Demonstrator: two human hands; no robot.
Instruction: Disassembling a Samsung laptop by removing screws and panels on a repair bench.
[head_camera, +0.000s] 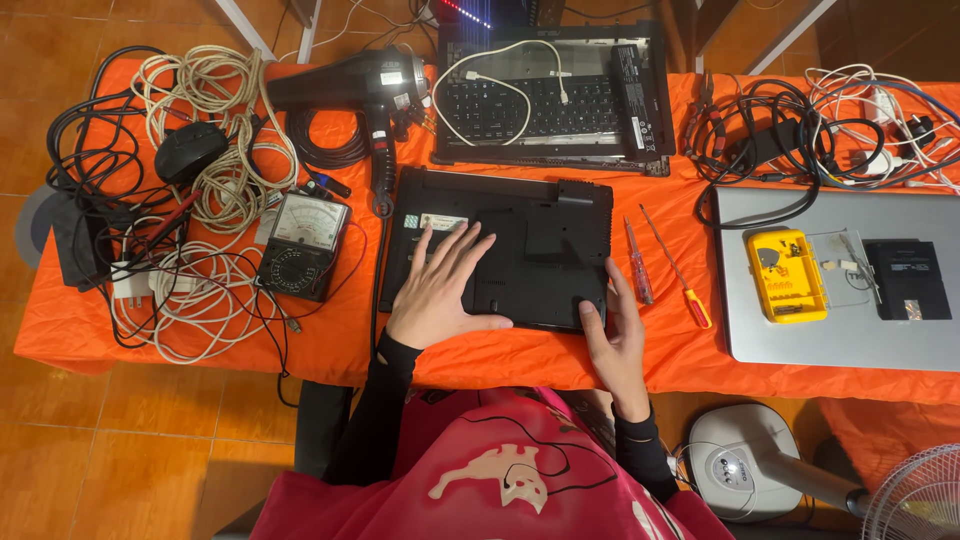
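At centre frame, on the orange tabletop (330, 350), the black laptop (520, 250) lies bottom-up; the left hand (440, 285) rests flat on its underside with fingers spread, while the right hand (615, 335), open and gripping nothing, cups the lower right corner. Judgement: steadying goes best with the flat palm pressing evenly and the corner hand bracing against sliding. Two screwdrivers (665, 265) lie just right of the case, near that hand.
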